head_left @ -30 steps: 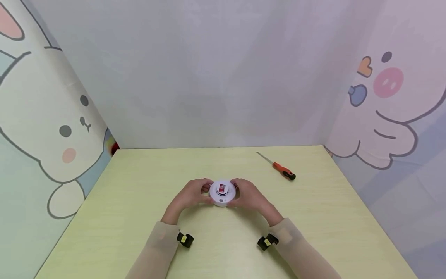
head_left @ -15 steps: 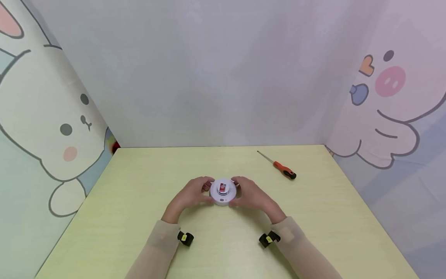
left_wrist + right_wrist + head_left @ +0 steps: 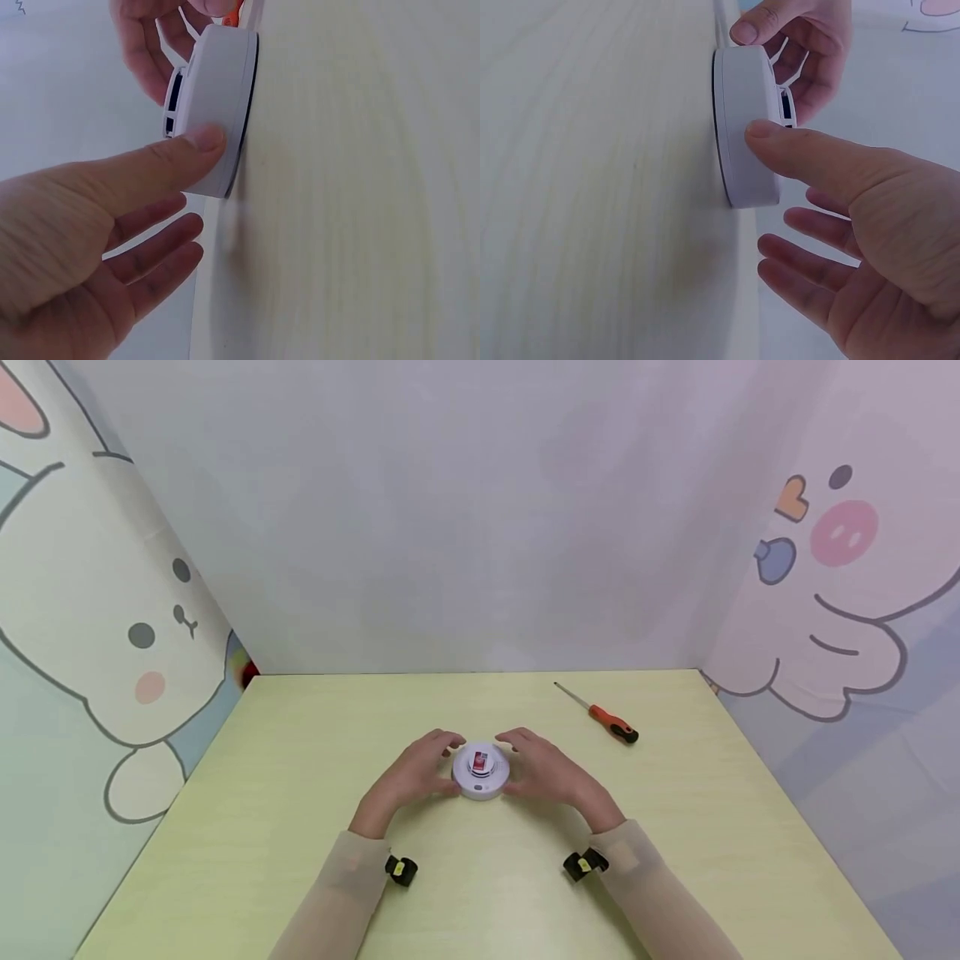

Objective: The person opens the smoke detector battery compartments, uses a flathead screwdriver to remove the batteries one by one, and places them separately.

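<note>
A round white smoke detector (image 3: 468, 782) with a red label on its raised centre sits flat on the table in the head view. To its left is my left hand (image 3: 414, 772), fingers loosely spread and lifted off the rim. My right hand (image 3: 546, 768) mirrors it on the other side. Both thumbs are at or very near the detector's side wall; whether they touch it I cannot tell. The left wrist view shows the left thumb (image 3: 150, 169) over the white wall, other fingers apart from it. In the right wrist view the right thumb (image 3: 810, 154) lies likewise.
A screwdriver (image 3: 609, 722) with a red and black handle lies at the back right of the pale wooden table (image 3: 300, 735). Behind stands a plain light curtain (image 3: 465, 527), with cartoon-printed cloth on both sides. Small black cameras (image 3: 402, 870) sit on the wrists.
Both hands have loosened from the smoke detector: their fingers have opened and drawn outward from its rim. The detector stays on the table; the screwdriver has not moved.
</note>
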The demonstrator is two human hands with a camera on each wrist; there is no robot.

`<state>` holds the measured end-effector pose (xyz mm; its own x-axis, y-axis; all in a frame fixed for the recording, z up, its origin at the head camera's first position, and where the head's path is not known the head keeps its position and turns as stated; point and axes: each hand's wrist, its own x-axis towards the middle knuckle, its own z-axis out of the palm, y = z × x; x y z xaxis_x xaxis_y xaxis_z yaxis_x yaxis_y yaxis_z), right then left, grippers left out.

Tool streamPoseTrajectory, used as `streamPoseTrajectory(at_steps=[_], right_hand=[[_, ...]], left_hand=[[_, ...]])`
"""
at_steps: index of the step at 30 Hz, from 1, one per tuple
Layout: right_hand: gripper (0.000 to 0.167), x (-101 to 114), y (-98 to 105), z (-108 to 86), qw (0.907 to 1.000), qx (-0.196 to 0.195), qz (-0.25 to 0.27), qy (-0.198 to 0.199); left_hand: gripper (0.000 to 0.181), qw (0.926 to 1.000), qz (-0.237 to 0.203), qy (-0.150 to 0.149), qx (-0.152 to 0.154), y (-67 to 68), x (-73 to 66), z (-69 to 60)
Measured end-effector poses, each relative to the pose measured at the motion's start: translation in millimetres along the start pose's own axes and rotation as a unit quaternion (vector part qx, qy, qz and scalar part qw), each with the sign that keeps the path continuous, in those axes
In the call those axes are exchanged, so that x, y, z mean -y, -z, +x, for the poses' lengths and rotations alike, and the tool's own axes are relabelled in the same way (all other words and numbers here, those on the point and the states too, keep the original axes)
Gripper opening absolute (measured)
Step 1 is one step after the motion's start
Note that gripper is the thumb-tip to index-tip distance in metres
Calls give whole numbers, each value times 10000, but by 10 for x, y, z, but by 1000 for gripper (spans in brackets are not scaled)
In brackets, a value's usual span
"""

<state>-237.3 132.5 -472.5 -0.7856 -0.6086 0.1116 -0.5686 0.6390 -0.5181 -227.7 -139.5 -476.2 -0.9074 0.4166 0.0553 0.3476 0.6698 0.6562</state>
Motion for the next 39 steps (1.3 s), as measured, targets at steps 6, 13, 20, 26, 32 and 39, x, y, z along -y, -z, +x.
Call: streamPoseTrajectory(at_steps=[6, 13, 20, 26, 32, 39], right_hand=[[75, 20, -21, 14, 9996, 0, -236, 149], [73, 41, -67, 16, 9995, 68, -251, 167], [71, 34, -118, 25, 9992, -15, -334, 213], [70, 45, -123, 28, 9990, -36, -425, 157], [70, 59, -107, 21, 9992, -39, -379, 116], [70, 21, -101, 21, 9997, 4, -245, 83]], left_hand=[[71, 9996, 113, -250, 88, -20, -17, 1], [70, 9987, 264, -437, 47, -58, -11, 21], [71, 9986, 291, -434, -20, -83, -6, 10], [72, 9987, 287, -420, -13, -70, -25, 2], [71, 9986, 376, -371, 12, -63, -34, 7], [70, 9990, 330, -315, 27, -56, 0, 8]])
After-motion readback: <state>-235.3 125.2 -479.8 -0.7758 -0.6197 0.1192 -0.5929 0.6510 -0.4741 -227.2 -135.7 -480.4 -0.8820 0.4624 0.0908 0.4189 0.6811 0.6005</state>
